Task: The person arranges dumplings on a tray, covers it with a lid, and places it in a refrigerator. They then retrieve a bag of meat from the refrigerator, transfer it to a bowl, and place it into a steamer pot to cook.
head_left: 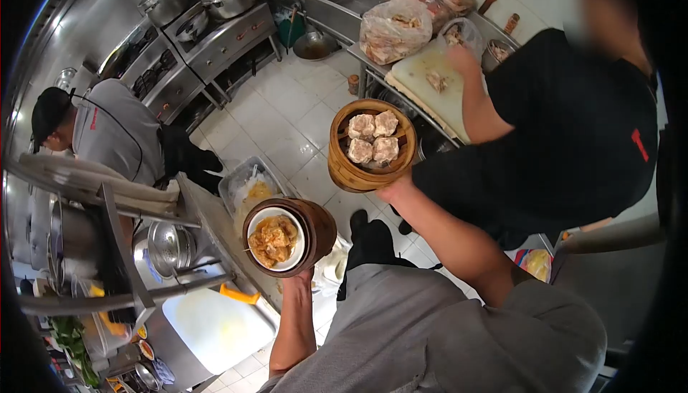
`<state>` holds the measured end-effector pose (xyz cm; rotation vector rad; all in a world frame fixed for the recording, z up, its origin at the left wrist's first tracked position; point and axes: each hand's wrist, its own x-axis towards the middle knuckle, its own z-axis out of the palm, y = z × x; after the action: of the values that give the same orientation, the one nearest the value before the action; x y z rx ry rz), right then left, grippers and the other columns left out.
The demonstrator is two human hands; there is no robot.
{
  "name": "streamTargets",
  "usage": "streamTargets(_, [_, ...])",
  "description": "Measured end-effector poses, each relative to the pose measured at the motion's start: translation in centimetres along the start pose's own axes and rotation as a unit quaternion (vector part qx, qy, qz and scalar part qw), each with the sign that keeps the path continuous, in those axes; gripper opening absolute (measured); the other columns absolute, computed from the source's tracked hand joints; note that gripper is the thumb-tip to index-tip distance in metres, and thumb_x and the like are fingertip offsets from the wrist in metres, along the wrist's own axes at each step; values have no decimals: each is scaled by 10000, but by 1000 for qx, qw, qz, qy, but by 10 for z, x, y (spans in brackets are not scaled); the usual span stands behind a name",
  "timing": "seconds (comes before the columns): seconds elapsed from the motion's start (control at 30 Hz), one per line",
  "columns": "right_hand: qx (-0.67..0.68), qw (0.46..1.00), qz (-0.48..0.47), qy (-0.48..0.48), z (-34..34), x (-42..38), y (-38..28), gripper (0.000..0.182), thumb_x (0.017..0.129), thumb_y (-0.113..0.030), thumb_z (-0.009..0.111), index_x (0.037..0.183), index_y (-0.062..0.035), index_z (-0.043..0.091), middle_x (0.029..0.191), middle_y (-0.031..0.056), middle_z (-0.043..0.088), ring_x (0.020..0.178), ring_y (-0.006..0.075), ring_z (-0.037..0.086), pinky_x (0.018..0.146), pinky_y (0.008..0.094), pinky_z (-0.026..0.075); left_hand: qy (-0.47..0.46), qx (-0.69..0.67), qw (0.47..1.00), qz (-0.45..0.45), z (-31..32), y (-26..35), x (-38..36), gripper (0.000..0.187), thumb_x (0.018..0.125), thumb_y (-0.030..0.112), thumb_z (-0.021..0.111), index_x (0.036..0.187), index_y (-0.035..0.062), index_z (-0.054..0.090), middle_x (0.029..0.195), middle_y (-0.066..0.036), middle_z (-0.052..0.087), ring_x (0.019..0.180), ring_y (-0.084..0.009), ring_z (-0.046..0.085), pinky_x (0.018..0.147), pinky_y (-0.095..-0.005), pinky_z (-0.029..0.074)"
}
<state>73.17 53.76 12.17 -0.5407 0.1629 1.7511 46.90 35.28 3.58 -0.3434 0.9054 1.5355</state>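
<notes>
My left hand [299, 277] supports a dark round bamboo steamer [320, 226] from below. In it sits a white bowl [301, 231] filled with pieces of food in brown sauce [272, 240]. My right hand [395, 189] carries a lighter bamboo steamer [358, 180] by its underside and near edge. Several pale, open-topped dumplings [373, 137] lie grouped inside this one. Both steamers are tall-sided, held up over the floor, and apart from each other. Most of the fingers of each hand are hidden under the steamers.
At right, a person in black [566, 128] works at a cutting board [430, 84] beside bagged meat [394, 31]. Another person in grey [118, 124] bends at left. A plastic tub [229, 181], white board [215, 328], yellow-handled knife [240, 294] and stove [222, 45] surround the tiled floor [287, 106].
</notes>
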Motion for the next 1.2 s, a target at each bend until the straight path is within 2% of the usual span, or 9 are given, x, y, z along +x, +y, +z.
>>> streamTargets(0.2, [-6,999,16,45,47,78,-12,496,999,-422,353,1342,-97,503,1381,113,495,1232,330,512,1056,484,427,-15,6,1000,-3,86,16,72,454,956,412,539,1282,96,540,1262,-96,607,1124,-271,606,977,-447,514])
streamTargets(0.27, [0,1000,-6,-28,57,121,-17,465,1000,-402,368,1319,-100,519,1356,104,520,1231,314,515,1059,474,427,-44,13,999,-2,114,19,106,459,959,414,534,1287,94,534,1263,-98,605,1122,-270,607,972,-443,518])
streamTargets(0.33, [-4,1000,-2,12,64,160,-22,440,1000,-399,385,1302,-116,533,1334,93,541,1217,289,530,1052,463,435,-69,19,997,3,143,27,141,463,961,415,529,1293,92,527,1263,-101,604,1121,-268,609,967,-439,523])
streamTargets(0.4, [0,997,-27,-66,66,207,-28,440,997,-423,403,1297,-130,536,1334,81,543,1209,277,537,1043,458,444,-95,22,995,13,178,37,178,468,964,416,524,1299,89,521,1264,-103,602,1119,-266,610,962,-435,528])
streamTargets(0.53, [17,995,-31,-91,96,282,-53,424,987,-437,445,1298,-161,531,1318,57,559,1186,279,557,1030,462,452,-148,27,988,43,258,53,248,477,970,419,515,1310,85,507,1265,-108,598,1116,-263,613,952,-428,537])
streamTargets(0.93, [51,997,-37,47,214,544,-155,422,968,-407,467,1238,-99,568,1300,109,567,1135,287,594,966,473,510,-214,84,971,69,507,85,489,500,985,418,483,1373,105,444,1353,-94,543,1188,-256,576,996,-409,513])
streamTargets(1.13, [64,997,-45,-16,254,692,-200,409,966,-344,472,1240,-50,543,1302,125,556,1144,287,591,935,451,541,-244,93,964,52,636,96,632,559,978,509,422,1384,125,440,1363,-74,540,1226,-253,548,1019,-438,483])
streamTargets(1.17, [-149,968,-180,-92,253,713,-204,461,967,-405,471,1292,-80,509,1351,114,525,1192,282,561,981,455,506,-266,101,957,57,660,98,652,565,978,511,415,1387,122,440,1368,-80,537,1226,-255,549,1020,-435,482])
streamTargets(1.2, [-352,874,-296,-158,249,732,-206,517,968,-465,470,1344,-110,476,1400,103,494,1241,278,531,1027,458,471,-244,97,964,42,679,99,670,559,984,501,407,1392,120,435,1368,-87,536,1227,-259,548,1020,-437,482])
